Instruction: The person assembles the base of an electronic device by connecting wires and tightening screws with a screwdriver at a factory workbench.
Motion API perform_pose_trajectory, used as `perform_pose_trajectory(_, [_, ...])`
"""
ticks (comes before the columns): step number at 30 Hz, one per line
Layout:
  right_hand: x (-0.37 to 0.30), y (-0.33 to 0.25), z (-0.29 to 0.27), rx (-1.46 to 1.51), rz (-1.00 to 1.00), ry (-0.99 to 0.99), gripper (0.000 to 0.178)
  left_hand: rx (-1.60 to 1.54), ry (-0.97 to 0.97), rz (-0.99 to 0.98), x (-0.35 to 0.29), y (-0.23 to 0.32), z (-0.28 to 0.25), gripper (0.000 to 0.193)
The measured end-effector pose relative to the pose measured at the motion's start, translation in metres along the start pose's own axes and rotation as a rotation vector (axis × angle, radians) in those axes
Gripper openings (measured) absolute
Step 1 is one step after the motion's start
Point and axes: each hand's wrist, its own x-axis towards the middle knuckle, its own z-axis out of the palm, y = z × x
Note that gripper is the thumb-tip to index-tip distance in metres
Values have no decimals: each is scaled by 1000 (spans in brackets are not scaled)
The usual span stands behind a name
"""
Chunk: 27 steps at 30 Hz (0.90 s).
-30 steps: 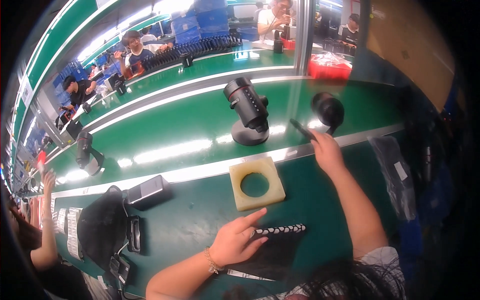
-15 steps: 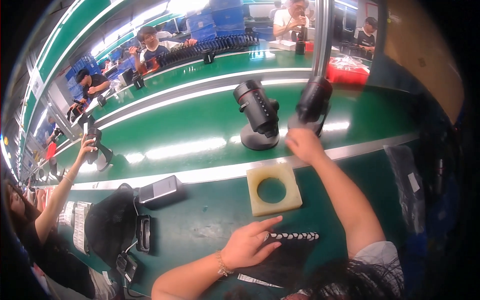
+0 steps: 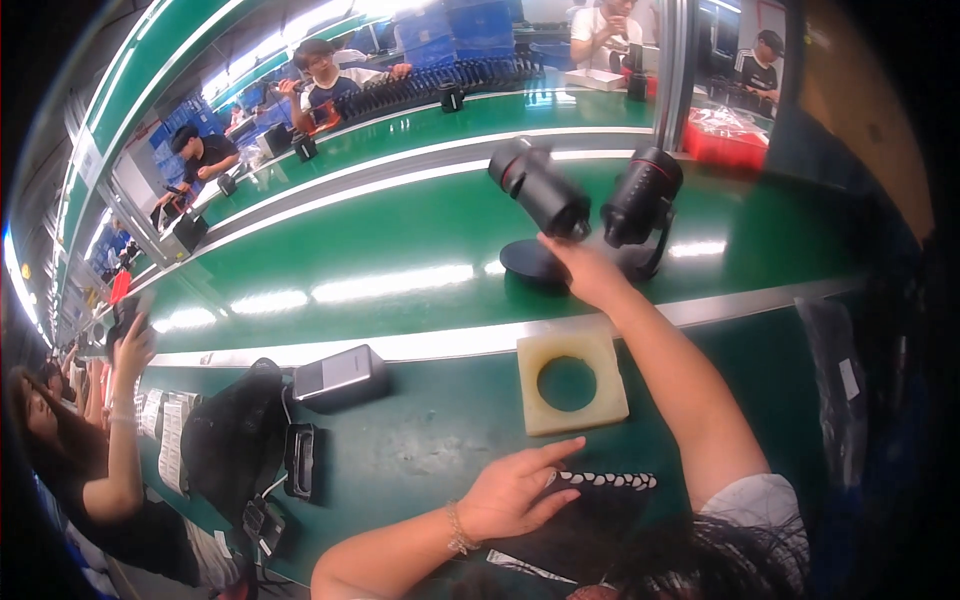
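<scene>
At the left one of two black desk microphones (image 3: pixel 548 192) is my right hand (image 3: pixel 597 277), its fingers closed about the lower end near the stand. The body tilts over a dark round base (image 3: pixel 533 262) and looks blurred. Beside it on the right stands the second black microphone (image 3: pixel 642 196), a red ring round its top. My left hand (image 3: pixel 505 492) rests low over the bench, index finger and thumb stretched apart. Between them shows a strip with a black-and-white pattern (image 3: pixel 605 481), on a dark piece whose shape I cannot make out.
A pale yellow block with a round hole (image 3: pixel 530 405) lies between my arms. Leftward are a grey box-shaped device (image 3: pixel 340 377), a black mesh bag (image 3: pixel 235 430) and white strips (image 3: pixel 176 440). A clear plastic bag (image 3: pixel 835 390) lies at right. A co-worker's hand (image 3: pixel 133 347) is at far left.
My right hand has moved from the right microphone's base to the left microphone, which now tilts more. The left hand keeps its pose. The co-worker at left has drawn an arm back.
</scene>
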Motion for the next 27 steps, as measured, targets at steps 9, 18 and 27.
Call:
perform_pose_trajectory(9, [-50, -104, -106, 1079, 236, 111, 32, -115, -17, -5, -6, 2, 3, 25])
perform_pose_trajectory(18, [-147, -150, -136, 1906, 437, 181, 37, -168, 50, 59, -25, 18, 9, 31])
perform_pose_trajectory(27, [-212, -150, -109, 1768, 484, 102, 47, -230, 89, -35, -33, 47, 7, 25])
